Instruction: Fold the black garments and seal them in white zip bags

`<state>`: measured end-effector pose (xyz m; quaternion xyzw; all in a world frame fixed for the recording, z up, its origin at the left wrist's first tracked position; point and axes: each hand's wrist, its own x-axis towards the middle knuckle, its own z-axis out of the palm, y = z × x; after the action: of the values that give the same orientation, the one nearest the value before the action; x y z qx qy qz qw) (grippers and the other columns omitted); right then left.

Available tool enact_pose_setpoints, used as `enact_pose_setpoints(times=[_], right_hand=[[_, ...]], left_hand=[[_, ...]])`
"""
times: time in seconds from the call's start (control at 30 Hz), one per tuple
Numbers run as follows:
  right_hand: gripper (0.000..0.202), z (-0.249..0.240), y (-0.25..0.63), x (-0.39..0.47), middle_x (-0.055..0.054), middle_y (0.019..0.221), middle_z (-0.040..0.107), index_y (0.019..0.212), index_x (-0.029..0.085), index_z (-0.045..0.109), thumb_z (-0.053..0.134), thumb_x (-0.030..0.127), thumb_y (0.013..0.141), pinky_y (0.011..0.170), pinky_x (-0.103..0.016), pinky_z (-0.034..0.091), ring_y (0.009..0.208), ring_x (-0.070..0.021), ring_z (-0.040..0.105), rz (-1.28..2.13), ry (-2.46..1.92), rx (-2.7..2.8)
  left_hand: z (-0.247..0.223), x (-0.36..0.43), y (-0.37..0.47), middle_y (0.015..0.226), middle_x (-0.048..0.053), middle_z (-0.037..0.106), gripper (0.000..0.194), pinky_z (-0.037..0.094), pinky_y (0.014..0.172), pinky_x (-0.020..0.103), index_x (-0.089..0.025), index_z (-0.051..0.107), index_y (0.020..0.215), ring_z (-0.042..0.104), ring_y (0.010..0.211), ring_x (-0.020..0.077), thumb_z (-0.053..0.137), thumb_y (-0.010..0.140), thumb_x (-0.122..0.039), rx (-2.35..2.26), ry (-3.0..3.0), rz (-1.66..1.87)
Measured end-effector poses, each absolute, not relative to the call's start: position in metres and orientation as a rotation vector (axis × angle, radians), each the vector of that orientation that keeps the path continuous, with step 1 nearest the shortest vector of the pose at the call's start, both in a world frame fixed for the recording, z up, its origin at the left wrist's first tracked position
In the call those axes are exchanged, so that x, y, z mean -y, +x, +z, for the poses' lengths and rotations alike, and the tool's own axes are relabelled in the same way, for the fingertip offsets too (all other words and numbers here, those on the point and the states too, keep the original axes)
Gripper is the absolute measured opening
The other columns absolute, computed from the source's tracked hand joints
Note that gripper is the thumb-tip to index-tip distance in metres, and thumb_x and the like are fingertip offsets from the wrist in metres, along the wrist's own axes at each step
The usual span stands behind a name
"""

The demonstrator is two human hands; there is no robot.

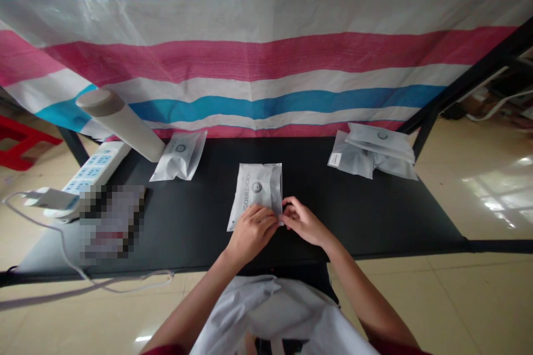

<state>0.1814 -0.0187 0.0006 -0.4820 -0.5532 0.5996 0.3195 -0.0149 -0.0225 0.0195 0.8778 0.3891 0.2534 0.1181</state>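
Note:
A frosted white pouch point(255, 186) with grey print lies flat on the black table point(187, 233), in front of me. My left hand point(255, 230) rests over its lower right part, fingers curled together on the pouch. My right hand point(300, 221) is at the pouch's lower right corner, its thumb and index finger pinched on the edge there. Another printed pouch point(179, 156) lies at the back left. Several similar pouches point(381, 141) are piled at the back right.
A white bottle point(122, 125) leans at the back left beside a white power strip point(94, 175) with a plugged charger point(52, 198) and cable. A pixelated object point(116, 222) lies at left. Behind hangs a striped sheet point(250, 55); a red stool point(25, 141) stands far left.

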Motion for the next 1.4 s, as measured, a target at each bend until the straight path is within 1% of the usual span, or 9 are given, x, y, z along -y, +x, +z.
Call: enact_pose_setpoints(times=[0.1,0.37,0.7,0.93,1.07,1.13,1.2,1.3,1.4], right_hand=[[0.03,-0.001,0.178,0.026,0.005,0.072,0.056,0.106,0.023,0.045,0.06,0.04,0.086,0.055,-0.024,0.042,0.06,-0.011,0.054,1.578,-1.235,1.469],[0.04,0.004,0.18,0.026,0.007,0.063,0.057,0.103,0.023,0.04,0.061,0.05,0.083,0.047,-0.022,0.039,0.05,-0.0111,0.052,1.752,-1.221,1.286],[0.039,-0.018,0.195,0.012,0.008,0.06,0.052,0.091,0.024,0.039,0.068,0.044,0.073,0.047,-0.022,0.037,0.049,-0.0111,0.049,1.484,-1.358,1.134],[0.055,-0.009,0.256,0.018,0.005,0.064,0.057,0.093,0.023,0.048,0.074,0.059,0.061,0.05,-0.027,0.049,0.054,-0.0133,0.054,1.122,-1.538,0.843],[0.057,-0.014,0.324,0.063,0.007,0.056,0.049,0.096,0.023,0.054,0.078,0.058,0.058,0.051,-0.031,0.05,0.048,-0.0119,0.048,0.961,-1.647,0.686],[0.055,-0.023,0.37,0.089,0.003,0.06,0.052,0.093,0.023,0.057,0.081,0.054,0.055,0.05,-0.034,0.048,0.048,-0.0125,0.047,0.838,-1.694,0.594],[0.051,-0.032,0.42,0.108,-0.009,0.075,0.06,0.093,0.024,0.061,0.08,0.053,0.056,0.051,-0.04,0.046,0.052,-0.017,0.053,0.598,-1.79,0.477],[0.059,-0.036,0.485,0.119,-0.027,0.101,0.063,0.11,0.022,0.064,0.072,0.057,0.063,0.054,-0.049,0.044,0.07,-0.0319,0.063,0.259,-1.945,0.364],[0.068,-0.015,0.527,0.105,-0.031,0.115,0.061,0.125,0.018,0.062,0.065,0.059,0.071,0.061,-0.053,0.046,0.092,-0.04,0.064,0.183,-2.105,0.464]], left_hand=[[0.014,0.021,-0.015,0.088,0.004,0.067,0.019,0.051,0.074,0.032,-0.018,0.067,0.086,0.059,0.082,0.0181,0.051,0.095,-0.02,-1.077,2.615,0.763],[0.021,0.02,-0.008,0.081,0.004,0.064,0.022,0.047,0.068,0.03,-0.018,0.067,0.085,0.056,0.075,0.0172,0.047,0.095,-0.017,-1.069,2.689,0.733],[0.025,0.084,0.013,0.07,0.004,0.063,0.022,0.043,0.057,0.029,-0.013,0.065,0.092,0.053,0.063,0.0153,0.043,0.093,-0.012,-0.618,2.641,0.878],[0.031,0.097,0.016,0.081,0.002,0.071,0.013,0.046,0.069,0.03,-0.019,0.066,0.093,0.06,0.075,0.0154,0.053,0.092,-0.016,-0.634,2.48,0.91],[0.038,0.072,-0.001,0.086,0.003,0.071,0.006,0.048,0.075,0.031,-0.02,0.067,0.092,0.061,0.082,0.0163,0.062,0.089,-0.024,-0.768,2.387,0.971],[0.045,0.054,-0.02,0.089,0.004,0.071,0.009,0.049,0.078,0.032,-0.02,0.066,0.096,0.062,0.084,0.0164,0.061,0.089,-0.024,-0.902,2.374,0.994],[0.052,0.028,-0.046,0.094,0.005,0.069,0.011,0.049,0.083,0.033,-0.02,0.065,0.099,0.062,0.089,0.017,0.059,0.091,-0.023,-1.107,2.381,1.014],[0.058,-0.026,-0.094,0.104,0.007,0.066,0.02,0.047,0.093,0.036,-0.02,0.063,0.105,0.06,0.1,0.0207,0.054,0.093,-0.033,-1.575,2.342,1.052],[0.058,-0.088,-0.139,0.118,0.01,0.061,0.035,0.041,0.101,0.039,-0.017,0.058,0.117,0.055,0.113,0.0252,0.047,0.095,-0.042,-2.085,2.206,0.964]])
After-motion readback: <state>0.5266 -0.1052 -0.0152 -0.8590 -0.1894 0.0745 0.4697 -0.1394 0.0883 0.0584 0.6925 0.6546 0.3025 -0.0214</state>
